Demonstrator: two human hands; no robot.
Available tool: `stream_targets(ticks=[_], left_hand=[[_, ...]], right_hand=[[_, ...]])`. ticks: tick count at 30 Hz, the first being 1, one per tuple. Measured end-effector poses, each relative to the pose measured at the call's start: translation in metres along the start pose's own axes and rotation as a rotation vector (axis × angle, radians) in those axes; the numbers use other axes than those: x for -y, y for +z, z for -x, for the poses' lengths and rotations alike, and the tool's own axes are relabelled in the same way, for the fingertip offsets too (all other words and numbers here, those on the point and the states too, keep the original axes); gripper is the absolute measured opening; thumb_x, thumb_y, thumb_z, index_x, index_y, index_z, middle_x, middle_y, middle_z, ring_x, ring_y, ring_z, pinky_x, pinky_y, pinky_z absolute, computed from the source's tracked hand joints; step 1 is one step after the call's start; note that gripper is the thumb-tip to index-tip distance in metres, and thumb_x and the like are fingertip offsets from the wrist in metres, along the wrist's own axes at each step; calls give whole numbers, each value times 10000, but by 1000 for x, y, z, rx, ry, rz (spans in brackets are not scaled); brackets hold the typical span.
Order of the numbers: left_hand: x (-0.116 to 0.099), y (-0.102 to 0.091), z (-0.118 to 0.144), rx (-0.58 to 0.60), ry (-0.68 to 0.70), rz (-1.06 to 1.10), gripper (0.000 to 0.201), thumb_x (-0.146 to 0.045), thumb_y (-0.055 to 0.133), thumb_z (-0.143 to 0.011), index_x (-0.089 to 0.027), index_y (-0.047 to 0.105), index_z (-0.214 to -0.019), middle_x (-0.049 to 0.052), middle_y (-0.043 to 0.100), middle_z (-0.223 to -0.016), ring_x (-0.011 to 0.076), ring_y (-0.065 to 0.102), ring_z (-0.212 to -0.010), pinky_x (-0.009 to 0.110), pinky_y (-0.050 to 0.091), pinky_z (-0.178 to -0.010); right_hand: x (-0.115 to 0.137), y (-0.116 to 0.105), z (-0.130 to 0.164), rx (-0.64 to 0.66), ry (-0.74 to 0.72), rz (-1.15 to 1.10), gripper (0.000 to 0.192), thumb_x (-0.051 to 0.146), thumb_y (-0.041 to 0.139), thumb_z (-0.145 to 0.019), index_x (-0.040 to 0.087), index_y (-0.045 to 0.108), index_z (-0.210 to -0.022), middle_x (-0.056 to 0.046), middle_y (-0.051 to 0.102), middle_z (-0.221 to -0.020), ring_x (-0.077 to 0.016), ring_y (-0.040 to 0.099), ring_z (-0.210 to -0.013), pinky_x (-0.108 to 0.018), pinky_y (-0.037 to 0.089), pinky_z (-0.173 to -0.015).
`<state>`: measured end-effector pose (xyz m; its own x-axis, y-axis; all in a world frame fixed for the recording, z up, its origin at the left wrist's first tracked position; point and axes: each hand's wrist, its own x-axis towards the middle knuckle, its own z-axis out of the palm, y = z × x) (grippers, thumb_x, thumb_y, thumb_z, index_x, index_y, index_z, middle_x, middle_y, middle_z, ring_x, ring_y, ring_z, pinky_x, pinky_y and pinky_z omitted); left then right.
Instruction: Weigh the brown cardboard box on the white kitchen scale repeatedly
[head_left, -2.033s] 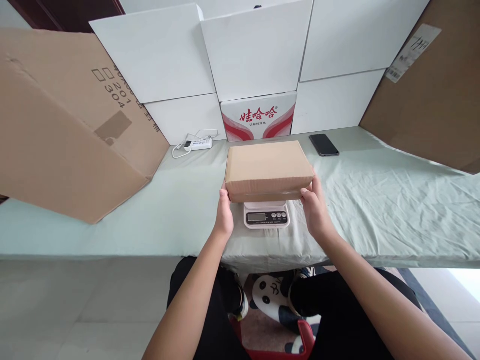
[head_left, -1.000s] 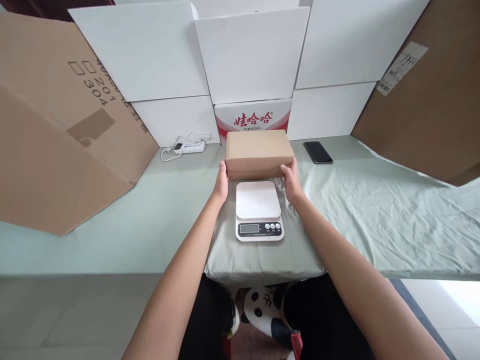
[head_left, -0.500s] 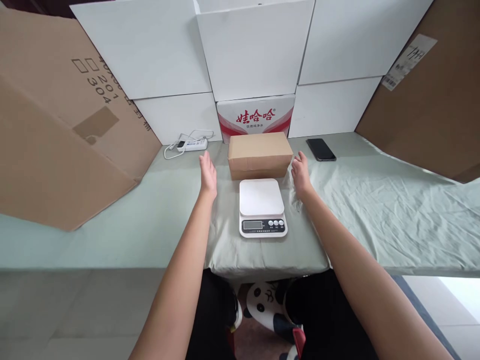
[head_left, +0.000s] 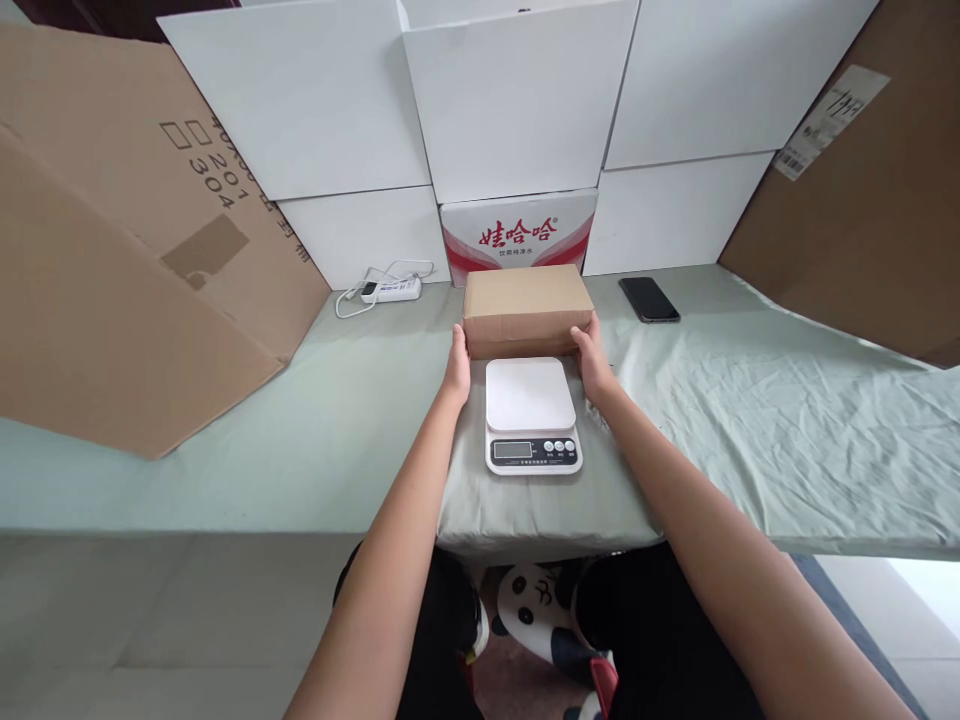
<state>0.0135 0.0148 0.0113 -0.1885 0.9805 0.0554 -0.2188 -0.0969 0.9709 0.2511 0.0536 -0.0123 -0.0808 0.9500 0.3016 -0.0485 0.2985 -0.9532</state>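
Note:
A closed brown cardboard box [head_left: 528, 312] lies on the cloth-covered table, right behind a white kitchen scale [head_left: 530, 395]. My left hand [head_left: 458, 366] presses against the box's left end, its fingers partly hidden along that side. Around the right front corner wraps my right hand [head_left: 591, 357], thumb on the front face and the other fingers on the right end. Between my two forearms sits the scale, its plate bare and its display blank.
Behind the box stands a white and red carton [head_left: 517, 235] against white panels [head_left: 517, 110]. A white corded device [head_left: 391, 290] lies to the left, a black phone [head_left: 649, 299] to the right. Large cardboard sheets [head_left: 112, 270] flank the green tablecloth [head_left: 337, 430].
Both hands have moved inward from beside the box and now grip its two ends. The box and scale stay in place on the table, and the view has shifted slightly.

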Motion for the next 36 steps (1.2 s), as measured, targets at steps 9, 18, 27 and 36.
stream_targets(ticks=[9,18,27,36], left_hand=[[-26,4,13,3,135,-63,783,-714,200,-1128,-252,571,-1640,58,542,-1776,255,341,-1746,403,283,-1423],[-43,-9,75,-11,287,-229,883,-904,356,-1010,-363,497,-1694,8,414,-1855,273,287,-1767,434,238,-1444],[-30,-11,127,-40,230,-186,791,-833,392,-1052,-345,567,-1649,42,499,-1806,284,346,-1745,441,268,-1437],[-16,-4,143,-41,198,-190,801,-825,386,-1060,-340,519,-1684,41,453,-1834,281,299,-1763,442,291,-1431]], right_hand=[[20,-3,10,18,-85,6,919,744,588,-915,538,219,-1731,128,321,-1864,-260,238,-1776,-537,221,-1472],[61,2,57,39,-98,-25,923,746,632,-952,465,243,-1741,39,327,-1871,-308,300,-1748,-561,264,-1466],[84,3,125,14,-23,-39,785,637,579,-1041,480,272,-1746,87,307,-1876,-294,271,-1762,-572,245,-1478],[83,-4,138,-5,22,-51,783,614,587,-1036,500,280,-1747,106,302,-1875,-293,237,-1775,-567,281,-1472]])
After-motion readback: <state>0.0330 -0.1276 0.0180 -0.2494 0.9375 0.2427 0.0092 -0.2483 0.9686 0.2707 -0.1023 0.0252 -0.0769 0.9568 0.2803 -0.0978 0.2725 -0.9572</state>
